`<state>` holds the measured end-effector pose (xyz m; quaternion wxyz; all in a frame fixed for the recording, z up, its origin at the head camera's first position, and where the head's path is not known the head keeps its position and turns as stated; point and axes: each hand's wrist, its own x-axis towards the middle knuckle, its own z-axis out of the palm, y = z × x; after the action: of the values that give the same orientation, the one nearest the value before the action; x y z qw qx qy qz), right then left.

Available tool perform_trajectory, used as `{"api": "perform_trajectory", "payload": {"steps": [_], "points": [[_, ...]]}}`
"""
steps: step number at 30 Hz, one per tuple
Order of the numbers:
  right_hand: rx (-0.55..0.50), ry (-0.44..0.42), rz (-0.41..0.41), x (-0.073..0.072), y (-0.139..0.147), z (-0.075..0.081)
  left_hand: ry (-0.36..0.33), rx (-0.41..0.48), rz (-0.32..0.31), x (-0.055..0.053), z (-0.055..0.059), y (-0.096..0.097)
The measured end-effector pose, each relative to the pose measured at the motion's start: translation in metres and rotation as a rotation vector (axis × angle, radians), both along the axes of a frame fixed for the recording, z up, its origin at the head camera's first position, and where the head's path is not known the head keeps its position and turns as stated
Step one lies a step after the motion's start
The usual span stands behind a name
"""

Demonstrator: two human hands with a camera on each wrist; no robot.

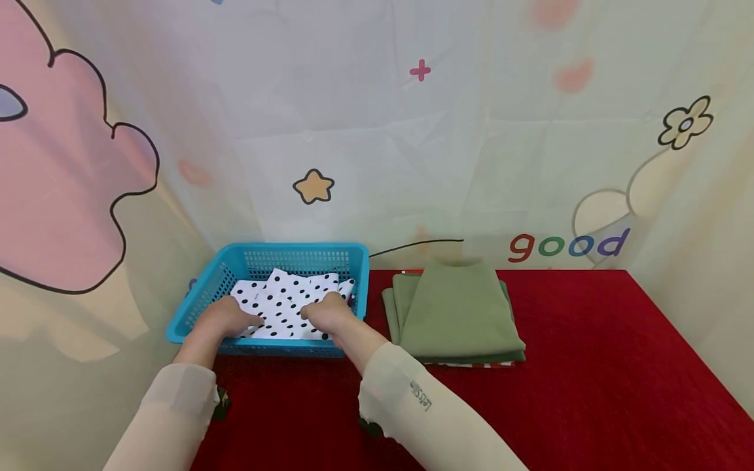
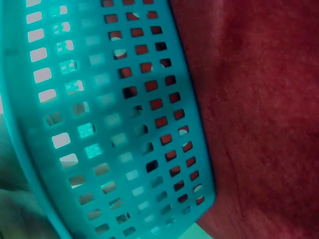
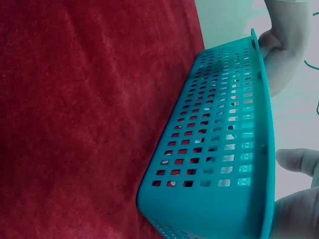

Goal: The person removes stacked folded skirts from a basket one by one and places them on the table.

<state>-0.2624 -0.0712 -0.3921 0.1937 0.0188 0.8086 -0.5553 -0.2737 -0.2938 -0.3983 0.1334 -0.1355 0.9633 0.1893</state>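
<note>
Both hands are over the blue plastic basket [image 1: 353, 261], on a white cloth with black dots [image 1: 285, 304] that lies inside it. My left hand [image 1: 226, 317] is on the cloth's left part, its thumb pointing inward. My right hand [image 1: 331, 313] is on the cloth's right part, thumb also pointing inward. The other fingers are hidden in the head view, so their hold on the cloth is unclear. In the right wrist view, the basket wall [image 3: 214, 134] hides the cloth, and the right thumb [image 3: 298, 160] shows above the rim.
Right of the basket lies a stack of folded green cloths [image 1: 456, 314], with a red and white edge showing beneath. The table has a red cover [image 1: 589, 366]. A printed curtain [image 1: 377, 131] hangs right behind the basket.
</note>
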Motion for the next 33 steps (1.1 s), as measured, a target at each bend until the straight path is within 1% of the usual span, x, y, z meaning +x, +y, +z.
{"api": "perform_trajectory", "payload": {"steps": [3,8,13,17,20,22,24,29,33], "points": [[0.022,0.012,0.003,0.0006,0.0004,0.0005,0.008,-0.006,0.022,0.0003,0.0000,0.0003],[0.042,0.047,0.015,0.0029,-0.0008,-0.0010,0.001,-0.029,0.020,0.0011,-0.0018,-0.0017],[0.053,0.099,0.023,0.0047,-0.0020,-0.0045,-0.018,-0.038,-0.002,0.0016,-0.0030,-0.0050],[0.065,0.154,-0.002,0.0059,-0.0022,-0.0050,-0.001,-0.040,-0.045,0.0002,-0.0030,-0.0062],[0.092,0.162,-0.021,0.0061,-0.0020,-0.0037,0.016,-0.051,-0.068,-0.0003,-0.0039,-0.0079],[0.081,0.142,-0.019,0.0045,-0.0010,-0.0041,0.034,-0.055,-0.061,0.0002,-0.0045,-0.0087],[0.058,0.105,-0.011,0.0018,0.0002,-0.0048,0.053,-0.061,-0.048,0.0012,-0.0051,-0.0089],[-0.029,0.010,0.019,-0.0035,0.0023,-0.0077,0.086,-0.063,0.011,0.0029,-0.0059,-0.0061],[-0.077,-0.004,0.012,-0.0033,0.0033,-0.0093,0.079,-0.054,0.057,0.0010,-0.0083,-0.0051]]}}
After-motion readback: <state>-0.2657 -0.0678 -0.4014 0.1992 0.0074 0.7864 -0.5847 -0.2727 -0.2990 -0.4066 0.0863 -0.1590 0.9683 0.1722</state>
